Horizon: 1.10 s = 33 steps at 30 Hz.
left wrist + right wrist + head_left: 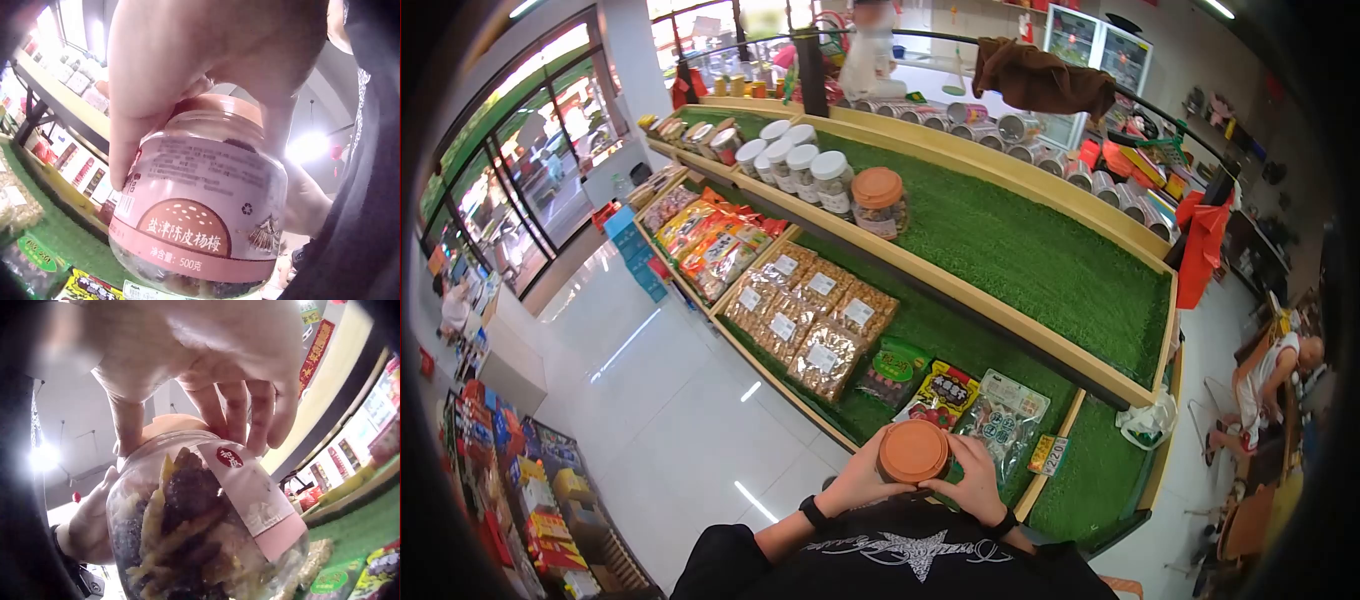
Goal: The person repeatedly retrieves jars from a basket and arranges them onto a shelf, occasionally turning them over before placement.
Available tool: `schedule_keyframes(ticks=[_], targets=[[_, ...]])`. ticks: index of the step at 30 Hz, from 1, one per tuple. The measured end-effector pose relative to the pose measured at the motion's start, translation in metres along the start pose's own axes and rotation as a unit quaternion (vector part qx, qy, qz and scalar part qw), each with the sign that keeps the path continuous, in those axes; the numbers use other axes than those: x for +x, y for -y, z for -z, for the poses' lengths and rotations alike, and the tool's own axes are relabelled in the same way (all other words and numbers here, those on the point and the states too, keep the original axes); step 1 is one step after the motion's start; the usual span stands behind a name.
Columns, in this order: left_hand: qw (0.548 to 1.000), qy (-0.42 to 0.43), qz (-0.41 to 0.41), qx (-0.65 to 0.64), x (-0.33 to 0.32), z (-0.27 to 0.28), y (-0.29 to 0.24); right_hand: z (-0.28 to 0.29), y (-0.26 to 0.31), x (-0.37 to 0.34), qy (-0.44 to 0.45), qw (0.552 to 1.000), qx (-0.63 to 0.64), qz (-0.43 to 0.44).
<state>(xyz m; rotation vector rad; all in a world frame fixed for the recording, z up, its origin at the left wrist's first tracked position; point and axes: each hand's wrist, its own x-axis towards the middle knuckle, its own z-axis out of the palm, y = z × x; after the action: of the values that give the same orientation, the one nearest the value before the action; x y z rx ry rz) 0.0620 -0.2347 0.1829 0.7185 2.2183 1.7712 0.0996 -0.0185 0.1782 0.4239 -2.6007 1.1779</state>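
Observation:
A clear plastic jar with an orange lid (914, 452) is held upright before the chest, both hands around its top. My left hand (858, 482) grips it from the left, and my right hand (972, 484) from the right. Dark preserved fruit (181, 519) and yellowish strips show through the wall in the right wrist view. A pink and white label (194, 206) marked 500克 faces the left wrist camera. On the upper shelf stands a similar orange-lidded jar (880, 202), beside several white-lidded jars (832, 180).
The wooden two-tier shelf is lined with green artificial grass (1020, 265). Its lower tier bears packs of nuts (822, 360), colourful snack bags (945, 393) and a price tag (1048, 454). A brown cloth (1040, 75) hangs over the rail. One person (1268, 375) sits at the right.

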Motion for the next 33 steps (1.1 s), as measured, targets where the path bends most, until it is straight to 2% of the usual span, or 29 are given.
schedule_keyframes(ticks=[5, 9, 11, 13, 15, 16, 19, 21, 23, 25, 26, 30, 33], targets=[[0.997, 0.078, -0.013, 0.016, 0.043, 0.02, 0.019, 0.0, -0.007, 0.016, -0.015, 0.997, -0.011, -0.07], [0.985, 0.117, -0.093, 0.087, 0.102, 0.059, 0.013, 0.004, -0.002, 0.063, -0.068, 0.994, -0.056, -0.069], [0.976, 0.115, -0.161, 0.092, 0.14, 0.083, 0.001, 0.012, 0.01, 0.098, -0.098, 0.99, -0.068, -0.07], [0.952, 0.074, -0.257, 0.151, 0.179, 0.106, -0.017, 0.024, 0.025, 0.139, -0.162, 0.983, -0.088, -0.006], [0.901, -0.011, -0.341, 0.268, 0.217, 0.131, -0.037, 0.035, 0.031, 0.178, -0.189, 0.973, -0.133, 0.016], [0.889, -0.041, -0.353, 0.288, 0.237, 0.139, -0.043, 0.039, 0.031, 0.198, -0.203, 0.969, -0.138, 0.024], [0.862, -0.093, -0.38, 0.322, 0.294, 0.16, -0.054, 0.042, 0.016, 0.255, -0.228, 0.963, -0.142, 0.009], [0.846, -0.087, -0.387, 0.357, 0.332, 0.17, -0.046, 0.037, -0.001, 0.286, -0.244, 0.959, -0.144, -0.01], [0.828, -0.084, -0.395, 0.39, 0.356, 0.176, -0.03, 0.029, -0.018, 0.309, -0.218, 0.967, -0.106, -0.078], [0.803, -0.024, -0.334, 0.494, 0.375, 0.181, -0.012, 0.014, -0.044, 0.323, -0.214, 0.967, -0.098, -0.093], [0.806, -0.019, -0.328, 0.492, 0.382, 0.18, -0.001, 0.009, -0.056, 0.326, -0.203, 0.969, -0.088, -0.107], [0.824, -0.012, -0.346, 0.449, 0.384, 0.186, -0.005, 0.011, -0.043, 0.332, -0.203, 0.957, -0.129, -0.16], [0.828, -0.023, -0.342, 0.443, 0.38, 0.191, -0.002, 0.004, -0.043, 0.332, -0.233, 0.952, -0.141, -0.141]])
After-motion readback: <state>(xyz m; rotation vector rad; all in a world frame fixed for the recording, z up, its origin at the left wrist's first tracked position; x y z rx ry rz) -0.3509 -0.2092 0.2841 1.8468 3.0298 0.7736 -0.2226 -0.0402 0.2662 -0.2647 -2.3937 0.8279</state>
